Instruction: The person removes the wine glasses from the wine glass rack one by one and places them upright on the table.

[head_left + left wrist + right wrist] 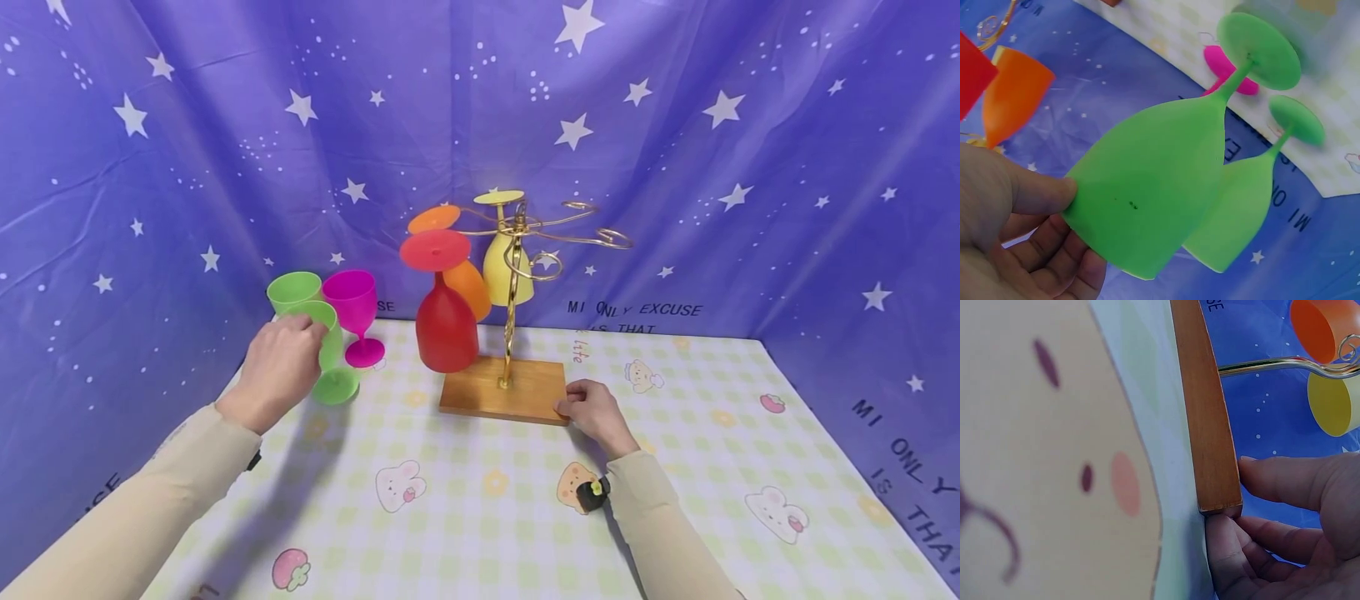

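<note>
The left forearm (142, 500) and right forearm (667, 525), both sleeved, are stretched forward and angled inward, well apart. The left grip (276, 367) is held raised, its back turned up to the head camera, and is closed in a pinch, thumb (1044, 192) set against curled fingers. The right grip (596, 412) is held lower and is likewise closed, its thumb (1282, 478) extended, its fingers bent.
</note>
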{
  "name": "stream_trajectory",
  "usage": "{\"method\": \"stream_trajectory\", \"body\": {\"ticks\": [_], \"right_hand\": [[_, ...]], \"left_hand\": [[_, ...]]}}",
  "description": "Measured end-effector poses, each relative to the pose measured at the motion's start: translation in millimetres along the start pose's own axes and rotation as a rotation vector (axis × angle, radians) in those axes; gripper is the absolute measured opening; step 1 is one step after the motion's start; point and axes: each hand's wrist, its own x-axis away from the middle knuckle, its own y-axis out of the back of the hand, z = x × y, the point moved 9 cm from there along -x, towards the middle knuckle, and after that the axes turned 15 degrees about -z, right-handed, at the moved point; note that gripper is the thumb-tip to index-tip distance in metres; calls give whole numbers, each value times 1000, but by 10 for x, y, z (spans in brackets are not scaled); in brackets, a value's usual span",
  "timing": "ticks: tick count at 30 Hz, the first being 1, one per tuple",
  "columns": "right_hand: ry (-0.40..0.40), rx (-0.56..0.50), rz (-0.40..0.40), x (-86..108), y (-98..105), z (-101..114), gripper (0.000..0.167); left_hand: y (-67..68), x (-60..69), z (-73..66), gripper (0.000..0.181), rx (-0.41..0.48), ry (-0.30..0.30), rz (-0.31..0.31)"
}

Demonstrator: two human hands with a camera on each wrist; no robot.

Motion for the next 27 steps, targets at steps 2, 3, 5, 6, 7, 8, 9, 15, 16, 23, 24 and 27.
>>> {"method": "stream_trajectory", "body": {"ticks": [2,3,5,6,7,8,9,15,16,23,24,27], "right_hand": [[-2,1,1,3,-4,1,41],[-1,0,2,4,-4,4,42],[-3,-3,2,1,-7,3,42],[-3,-3,1,2,-6,6,42],[-3,-4,1,1,-7,6,42],[-4,-6,2,0,-8,6,43],[-4,-6,2,3,-9,7,43],[-7,-1,4,5,-19,-11,43],[-7,0,3,5,-20,-14,42],[-12,-3,4,4,-22,-18,42],[-12,-4,5,5,-20,-17,42],[-13,-11,3,2,-15,-19,42]], "left_hand": [[-27,5,24,20,-16,4,18],[-38,7,35,19,-20,7,23],[-58,9,52,18,-28,9,31],[-67,10,59,18,-30,10,34],[-81,14,66,17,-33,11,39],[-96,18,73,17,-36,11,44],[-111,23,81,16,-40,12,51],[-196,35,134,15,-54,21,86],[-206,34,140,15,-57,20,88],[-222,19,165,12,-64,25,84],[-220,17,169,12,-65,29,82],[-207,10,176,11,-64,37,74]]}}
